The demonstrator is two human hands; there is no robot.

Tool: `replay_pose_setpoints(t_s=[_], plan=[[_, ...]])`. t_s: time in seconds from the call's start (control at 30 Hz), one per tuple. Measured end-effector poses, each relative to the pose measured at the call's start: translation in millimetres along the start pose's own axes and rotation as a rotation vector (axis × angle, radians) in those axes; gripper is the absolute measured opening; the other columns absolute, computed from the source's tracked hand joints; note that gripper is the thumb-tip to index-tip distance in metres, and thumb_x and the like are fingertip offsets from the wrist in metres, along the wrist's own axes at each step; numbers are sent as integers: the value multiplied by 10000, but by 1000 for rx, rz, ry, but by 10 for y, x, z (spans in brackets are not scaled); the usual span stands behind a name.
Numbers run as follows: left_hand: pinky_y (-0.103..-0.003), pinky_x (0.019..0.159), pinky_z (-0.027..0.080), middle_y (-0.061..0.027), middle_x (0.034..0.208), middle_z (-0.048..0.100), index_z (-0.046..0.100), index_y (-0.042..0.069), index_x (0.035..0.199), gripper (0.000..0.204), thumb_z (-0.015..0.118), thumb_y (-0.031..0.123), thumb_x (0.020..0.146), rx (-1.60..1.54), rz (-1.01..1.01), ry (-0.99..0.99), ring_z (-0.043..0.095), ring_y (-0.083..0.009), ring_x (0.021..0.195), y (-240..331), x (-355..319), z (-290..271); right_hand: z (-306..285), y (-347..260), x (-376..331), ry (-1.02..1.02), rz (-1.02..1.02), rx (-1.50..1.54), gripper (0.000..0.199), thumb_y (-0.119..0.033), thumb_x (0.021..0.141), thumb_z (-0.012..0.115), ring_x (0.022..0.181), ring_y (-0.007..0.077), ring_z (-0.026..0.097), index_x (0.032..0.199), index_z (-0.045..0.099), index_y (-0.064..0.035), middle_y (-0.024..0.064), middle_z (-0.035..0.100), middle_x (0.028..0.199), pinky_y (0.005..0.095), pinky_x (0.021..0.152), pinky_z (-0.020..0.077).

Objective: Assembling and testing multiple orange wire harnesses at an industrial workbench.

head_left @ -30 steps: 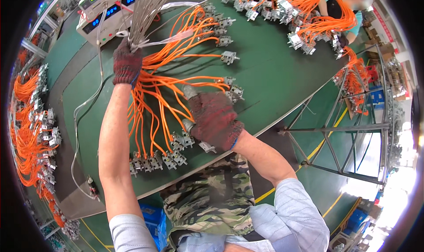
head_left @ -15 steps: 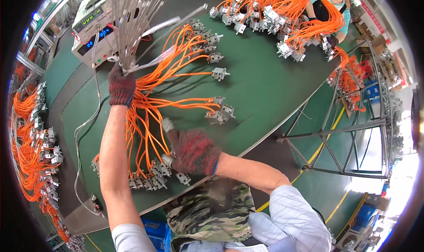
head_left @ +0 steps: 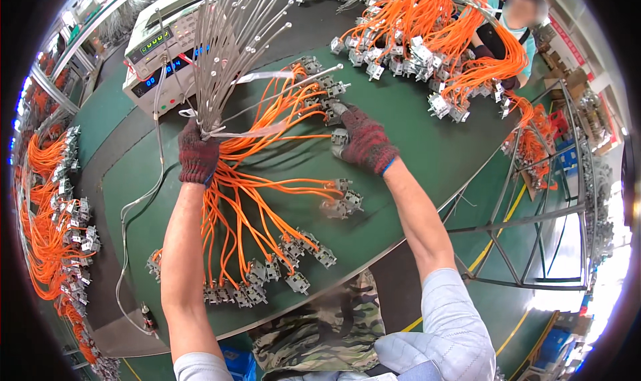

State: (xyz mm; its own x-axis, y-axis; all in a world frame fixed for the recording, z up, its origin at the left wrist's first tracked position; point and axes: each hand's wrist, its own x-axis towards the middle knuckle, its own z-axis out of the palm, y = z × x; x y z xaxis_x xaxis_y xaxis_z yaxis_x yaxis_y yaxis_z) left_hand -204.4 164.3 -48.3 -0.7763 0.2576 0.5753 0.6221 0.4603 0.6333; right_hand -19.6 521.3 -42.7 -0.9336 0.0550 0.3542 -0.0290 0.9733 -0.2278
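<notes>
My left hand [head_left: 199,153], in a dark red and grey knit glove, is closed round a cable bundle at the left middle of the table. Thin grey cable ends [head_left: 224,54] fan out above that fist. From its other side orange cables [head_left: 230,184] spread over the green table, each ending in a small grey metal connector. Farther right my right hand [head_left: 366,139], gloved alike, has its thumb and fingers on a metal connector [head_left: 339,138] at an orange cable's end. More connectors [head_left: 327,87] lie just beyond its fingertips. Near the table's front edge sits another group of connectors [head_left: 250,284].
Stacked bench instruments [head_left: 157,81] with lit displays stand at the back left, and a grey lead [head_left: 125,214] trails from them. Other orange cable bundles lie at the far right [head_left: 461,54] and far left [head_left: 50,214]. A co-worker [head_left: 521,21] stands beyond. A metal frame [head_left: 527,227] stands right.
My right hand has moved from the near connectors out to the far right ones and now grips one. The near connectors are spread farther right. My left hand keeps hold of the bundle.
</notes>
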Motion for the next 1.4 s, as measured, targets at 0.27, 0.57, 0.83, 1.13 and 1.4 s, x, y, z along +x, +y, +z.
replay_pose_setpoints(t_s=[0.27,0.57,0.83,1.13,1.4], plan=[[-429,792,568,-170,983,789,733,35,1159,289,746,259,977,-81,-186,-37,756,-322,879,44,9,-36,-143,-13,169,-115,101,234,551,-218,768,852,1100,356,722,1275,671,-102,172,735,1203,458,940,579],[-424,780,563,-169,980,786,747,39,1149,271,725,243,973,-31,-138,-19,754,-313,880,119,42,-71,-413,-379,-532,-515,96,526,520,-352,806,876,921,372,749,1219,700,-88,159,767,1034,462,847,599],[-427,804,569,-180,999,800,759,28,1169,280,724,242,992,-14,-104,-10,770,-332,905,219,-7,-123,-564,-100,398,209,-131,131,629,-305,874,822,1211,362,684,1442,617,-134,148,702,1322,466,1010,563],[-438,804,572,-190,1016,802,761,36,1179,269,738,206,972,92,-97,-5,777,-360,944,142,-29,-130,-314,-76,848,252,-489,33,487,-73,790,752,946,398,692,1267,670,-127,151,687,1037,500,792,586],[-457,801,567,-188,996,800,776,37,1132,270,725,247,969,146,-28,-34,764,-386,926,27,-44,-59,-267,31,95,-232,-44,410,494,-399,982,737,1119,395,703,1358,692,-82,181,719,1237,484,972,566]])
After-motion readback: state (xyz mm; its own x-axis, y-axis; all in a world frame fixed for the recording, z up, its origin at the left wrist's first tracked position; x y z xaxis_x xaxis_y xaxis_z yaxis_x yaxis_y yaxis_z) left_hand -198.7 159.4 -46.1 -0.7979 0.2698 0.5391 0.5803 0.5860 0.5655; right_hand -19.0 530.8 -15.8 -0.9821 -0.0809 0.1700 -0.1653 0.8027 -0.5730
